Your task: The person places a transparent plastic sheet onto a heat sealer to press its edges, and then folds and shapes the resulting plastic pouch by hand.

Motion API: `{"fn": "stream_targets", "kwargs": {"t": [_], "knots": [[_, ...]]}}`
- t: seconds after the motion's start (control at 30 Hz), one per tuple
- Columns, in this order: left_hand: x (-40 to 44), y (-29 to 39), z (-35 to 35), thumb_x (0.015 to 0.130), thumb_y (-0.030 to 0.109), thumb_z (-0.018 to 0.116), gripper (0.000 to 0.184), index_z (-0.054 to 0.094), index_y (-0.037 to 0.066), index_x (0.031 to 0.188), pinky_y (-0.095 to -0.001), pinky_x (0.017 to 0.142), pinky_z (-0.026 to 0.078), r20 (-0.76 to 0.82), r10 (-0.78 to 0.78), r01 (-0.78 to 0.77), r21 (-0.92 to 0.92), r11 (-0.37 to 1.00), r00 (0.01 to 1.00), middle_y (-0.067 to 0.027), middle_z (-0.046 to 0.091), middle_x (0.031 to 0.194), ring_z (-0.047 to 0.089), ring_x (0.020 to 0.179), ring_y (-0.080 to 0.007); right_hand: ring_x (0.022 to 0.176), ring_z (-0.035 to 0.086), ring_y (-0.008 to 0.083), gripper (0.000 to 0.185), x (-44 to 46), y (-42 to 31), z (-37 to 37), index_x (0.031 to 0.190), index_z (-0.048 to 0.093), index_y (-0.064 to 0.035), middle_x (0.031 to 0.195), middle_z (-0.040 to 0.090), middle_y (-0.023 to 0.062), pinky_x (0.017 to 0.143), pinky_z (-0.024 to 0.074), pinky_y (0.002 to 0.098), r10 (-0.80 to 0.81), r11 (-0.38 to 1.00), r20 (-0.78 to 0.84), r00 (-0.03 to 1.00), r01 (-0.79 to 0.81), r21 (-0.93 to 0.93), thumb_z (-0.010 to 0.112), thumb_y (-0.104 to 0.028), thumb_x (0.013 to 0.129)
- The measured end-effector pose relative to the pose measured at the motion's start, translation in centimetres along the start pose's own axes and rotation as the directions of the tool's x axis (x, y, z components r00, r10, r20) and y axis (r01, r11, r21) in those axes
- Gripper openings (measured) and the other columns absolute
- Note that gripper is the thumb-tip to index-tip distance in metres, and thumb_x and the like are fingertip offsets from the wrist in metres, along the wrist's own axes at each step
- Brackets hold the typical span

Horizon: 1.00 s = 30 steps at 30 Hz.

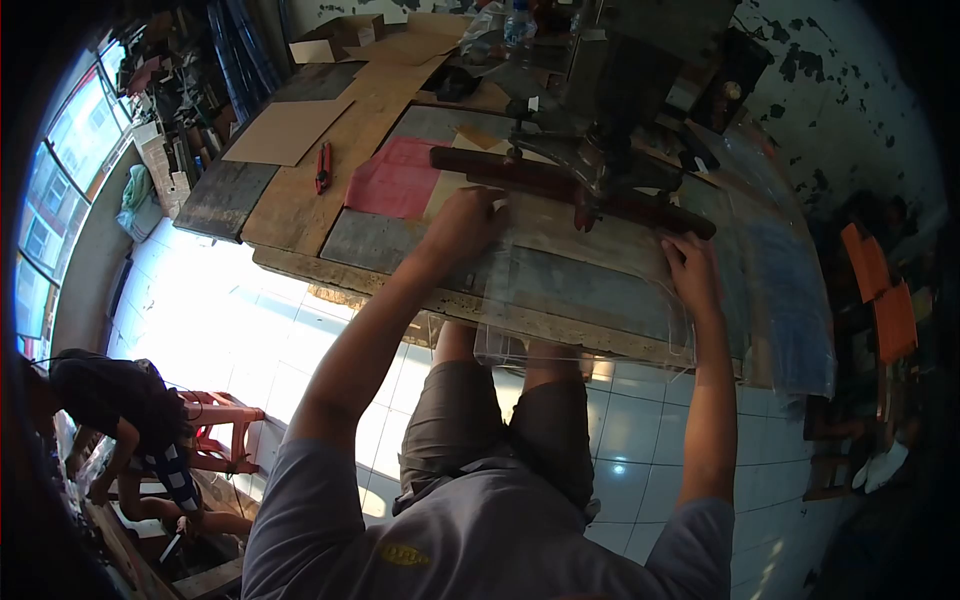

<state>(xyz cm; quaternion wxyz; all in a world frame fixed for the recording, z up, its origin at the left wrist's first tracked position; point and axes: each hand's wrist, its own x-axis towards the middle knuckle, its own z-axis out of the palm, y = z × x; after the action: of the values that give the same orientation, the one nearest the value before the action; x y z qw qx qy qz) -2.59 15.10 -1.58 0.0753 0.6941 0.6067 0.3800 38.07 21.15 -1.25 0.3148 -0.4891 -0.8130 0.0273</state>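
A clear plastic sheet (590,305) lies across the worktable in front of me, its near edge hanging over the table's front. My left hand (468,225) is closed at the sheet's left side, fingers curled and slightly blurred. At the sheet's right side, my right hand (692,270) pinches the edge, just below the end of a dark red press bar (640,205). That long bar runs over the far part of the sheet and hangs from a heavy dark machine (625,100). Beside my left hand lies a pink-red sheet (395,178).
A red cutter knife (323,167) and flat cardboard (285,132) lie at the left of the table. An open cardboard box (338,38) and a water bottle (517,25) stand behind. More clear plastic (790,300) hangs at the right. Another person (120,410) sits lower left, near a red stool (222,430).
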Motion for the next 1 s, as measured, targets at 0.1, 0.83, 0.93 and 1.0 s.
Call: {"fn": "stream_targets", "kwargs": {"t": [0.1,0.83,0.93,1.0], "knots": [[-4.6,4.5,-5.3,0.098,0.03,0.068,0.034,0.075,0.003,0.118,-0.0359,0.076,0.056,-0.008,-0.192,0.191,-0.067,0.979,0.981,-0.0151,0.074,0.092,0.072,0.079,-0.0259,0.105,0.067,0.0321,0.025,-2.2,1.3,-0.9,0.121,0.073,-0.0012,0.112,0.068,0.0161,0.092,0.0513,0.0399,-0.011,0.999,-0.062,0.998,0.014,0.052,0.065,-0.018,0.104],[-13.7,18.8,-12.9,0.093,0.044,0.075,0.062,0.061,-0.01,0.122,-0.0246,0.038,0.035,-0.236,0.748,0.21,-0.869,-0.448,0.62,-0.0083,0.073,0.076,0.057,0.042,-0.0107,0.113,0.067,0.0274,0.025,-12.4,-1.0,-2.5,0.122,0.072,-0.0036,0.12,0.071,0.0124,0.099,0.0493,0.0389,0.208,0.976,-0.464,0.861,-0.216,0.037,0.062,-0.02,0.107],[-13.6,18.2,-12.6,0.091,0.045,0.076,0.062,0.065,-0.008,0.12,-0.0254,0.039,0.035,-0.254,0.813,0.217,-0.883,-0.416,0.525,-0.0062,0.072,0.073,0.059,0.043,-0.0103,0.114,0.066,0.0274,0.025,-12.3,-1.1,-2.6,0.121,0.073,-0.0035,0.12,0.071,0.0123,0.1,0.049,0.0391,0.23,0.971,-0.468,0.853,-0.232,0.052,0.062,-0.021,0.107],[-12.9,17.9,-12.6,0.089,0.046,0.076,0.061,0.068,-0.007,0.118,-0.0257,0.04,0.037,-0.243,0.859,0.216,-0.904,-0.369,0.451,-0.0057,0.073,0.074,0.061,0.045,-0.0106,0.115,0.066,0.0277,0.026,-12.3,-1.2,-2.6,0.121,0.073,-0.0033,0.12,0.071,0.0122,0.1,0.0489,0.0394,0.236,0.969,-0.471,0.85,-0.241,0.05,0.062,-0.021,0.107]]}}
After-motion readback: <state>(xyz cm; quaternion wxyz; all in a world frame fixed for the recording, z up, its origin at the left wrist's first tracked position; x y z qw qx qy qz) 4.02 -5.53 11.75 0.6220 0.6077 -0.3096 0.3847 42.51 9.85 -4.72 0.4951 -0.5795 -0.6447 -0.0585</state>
